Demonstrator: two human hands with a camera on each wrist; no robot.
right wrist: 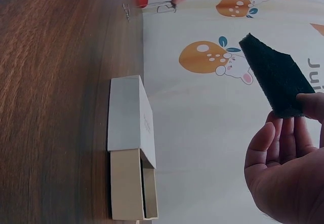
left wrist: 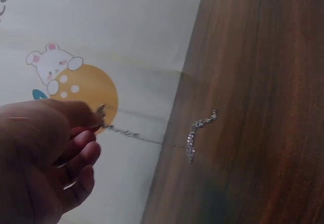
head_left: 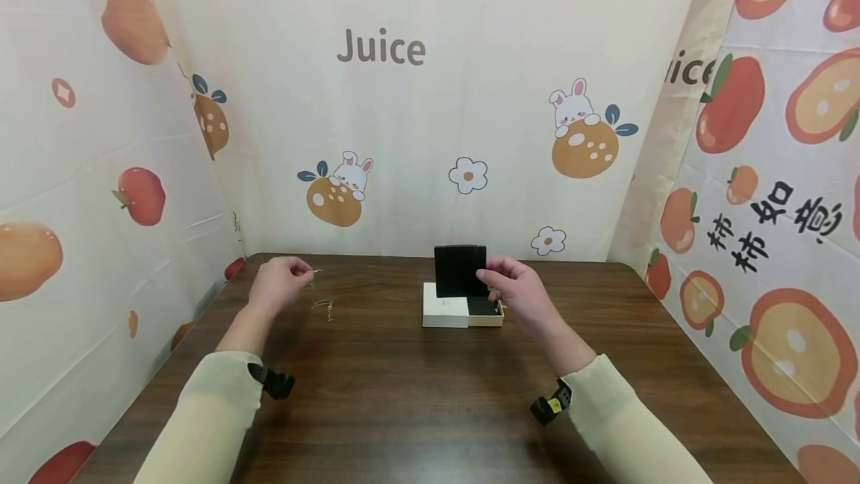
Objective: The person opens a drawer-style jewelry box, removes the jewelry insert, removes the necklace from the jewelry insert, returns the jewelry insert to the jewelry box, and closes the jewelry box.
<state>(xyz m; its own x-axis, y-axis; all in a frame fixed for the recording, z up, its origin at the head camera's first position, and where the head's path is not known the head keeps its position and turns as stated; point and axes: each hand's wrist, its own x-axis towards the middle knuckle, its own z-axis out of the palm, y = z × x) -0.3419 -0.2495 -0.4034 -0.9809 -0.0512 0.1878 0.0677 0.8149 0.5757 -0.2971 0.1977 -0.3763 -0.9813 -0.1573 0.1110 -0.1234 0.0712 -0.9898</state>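
Our left hand (head_left: 277, 284) pinches a chain (left wrist: 132, 135), likely against tangles. Our right hand (head_left: 522, 291) grips a black pad (head_left: 459, 271) above the box (head_left: 445, 308).

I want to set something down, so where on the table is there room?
Bare table lies between the chain and white box, and between both sleeves. It's crowded at the chain, near the left hand, and the box, near the right hand.

Brown wood-grain table (head_left: 390, 409) before pale fruit-print curtains (head_left: 410, 118) with "Juice" lettering (head_left: 382, 48)
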